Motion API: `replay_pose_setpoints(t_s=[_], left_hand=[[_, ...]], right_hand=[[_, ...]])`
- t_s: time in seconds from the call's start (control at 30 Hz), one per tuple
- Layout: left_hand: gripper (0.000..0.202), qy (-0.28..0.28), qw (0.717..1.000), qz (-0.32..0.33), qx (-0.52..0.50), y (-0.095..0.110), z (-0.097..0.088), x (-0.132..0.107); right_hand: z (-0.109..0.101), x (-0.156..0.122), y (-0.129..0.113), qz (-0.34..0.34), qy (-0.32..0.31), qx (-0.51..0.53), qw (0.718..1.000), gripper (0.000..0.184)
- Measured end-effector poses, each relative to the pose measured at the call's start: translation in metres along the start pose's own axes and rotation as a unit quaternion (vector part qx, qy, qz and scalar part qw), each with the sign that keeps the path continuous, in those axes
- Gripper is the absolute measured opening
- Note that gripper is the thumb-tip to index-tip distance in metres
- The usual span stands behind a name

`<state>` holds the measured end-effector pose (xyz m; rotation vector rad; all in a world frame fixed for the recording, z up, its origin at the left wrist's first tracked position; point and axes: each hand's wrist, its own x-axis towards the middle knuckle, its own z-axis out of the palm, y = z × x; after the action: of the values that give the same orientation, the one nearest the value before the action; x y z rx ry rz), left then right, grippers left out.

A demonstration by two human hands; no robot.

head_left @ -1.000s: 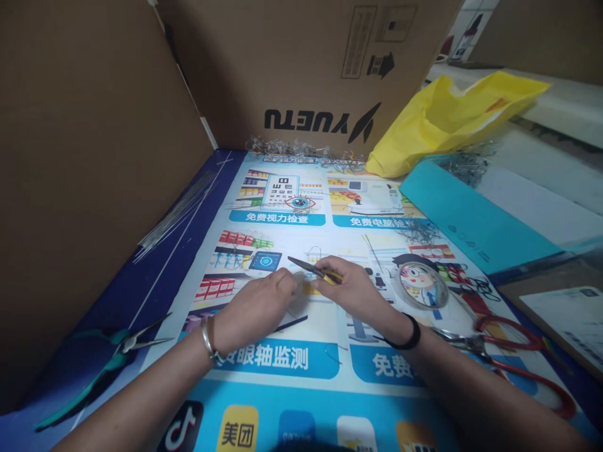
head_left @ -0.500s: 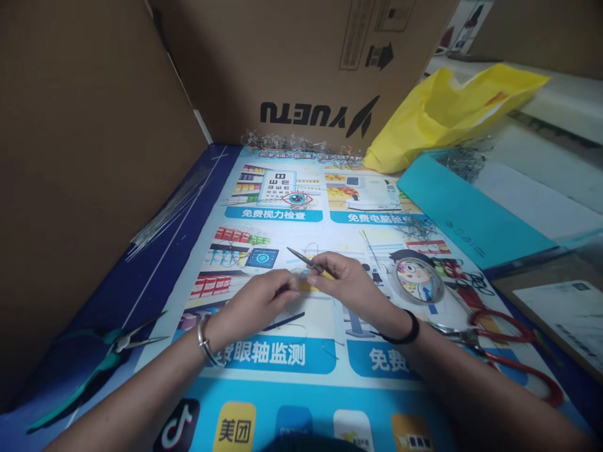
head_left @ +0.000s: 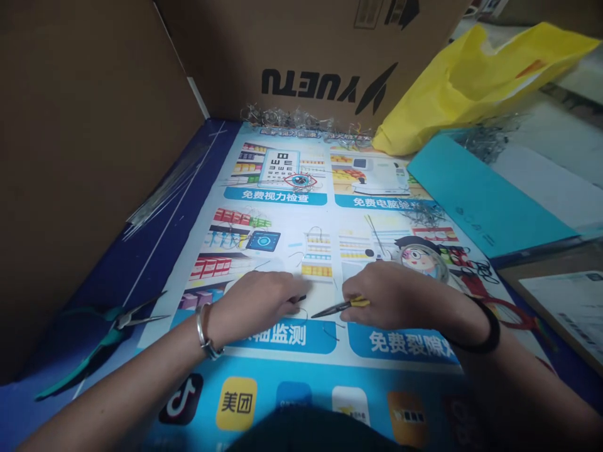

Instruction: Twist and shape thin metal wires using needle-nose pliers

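Note:
My right hand (head_left: 384,295) is closed around needle-nose pliers (head_left: 335,309) with a yellow handle; their dark pointed jaws look shut and point left. My left hand (head_left: 261,298) is a closed fist a little left of the jaw tips, apart from them. A small dark bit shows at its fingertips, but what it holds I cannot make out. Thin curved wires (head_left: 333,333) lie on the printed poster (head_left: 311,367) under the pliers. More wire bits (head_left: 296,256) lie just beyond my hands.
Green-handled pliers (head_left: 110,333) lie spread at left, near straight wires (head_left: 162,188). A cardboard box (head_left: 301,37) stands behind tangled wire pieces (head_left: 282,119). At right are a yellow bag (head_left: 452,94), a teal folder (head_left: 480,194), a tape roll (head_left: 440,267) and red-handled scissors (head_left: 513,311).
My right hand has turned over and come nearer, so the pliers now point left and slightly down. My left hand stays closed, close to where it was. The view has tilted down slightly.

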<state>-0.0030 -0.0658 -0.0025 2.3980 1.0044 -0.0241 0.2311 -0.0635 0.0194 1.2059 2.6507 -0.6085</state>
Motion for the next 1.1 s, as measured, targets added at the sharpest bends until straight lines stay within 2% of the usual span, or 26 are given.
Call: replay_pose_setpoints(t_s=[0.27,0.43,0.63,0.77,0.97,1.1], left_hand=[[0.012,0.014,0.998,-0.006,0.065,-0.002,0.011,0.000],[0.014,0.002,0.997,-0.007,0.071,0.000,0.007,-0.001],[0.022,-0.008,1.000,0.012,0.015,0.004,0.001,-0.003],[0.025,-0.008,1.000,-0.003,-0.002,0.004,-0.001,-0.002],[0.030,0.012,0.998,0.009,-0.068,0.001,-0.007,-0.001],[0.032,0.031,0.996,-0.014,-0.085,0.003,-0.009,-0.001]], right_hand=[[0.008,0.011,-0.005,-0.020,-0.010,0.038,0.999,0.028],[0.010,0.014,-0.004,-0.036,-0.001,-0.013,0.999,0.024],[0.002,0.010,-0.005,-0.033,0.037,-0.063,0.997,0.020],[-0.003,0.007,-0.006,-0.042,0.067,-0.058,0.995,0.020],[-0.002,0.008,-0.002,-0.036,0.080,-0.087,0.992,0.021],[-0.002,0.010,-0.002,-0.045,0.098,-0.083,0.991,0.019]])
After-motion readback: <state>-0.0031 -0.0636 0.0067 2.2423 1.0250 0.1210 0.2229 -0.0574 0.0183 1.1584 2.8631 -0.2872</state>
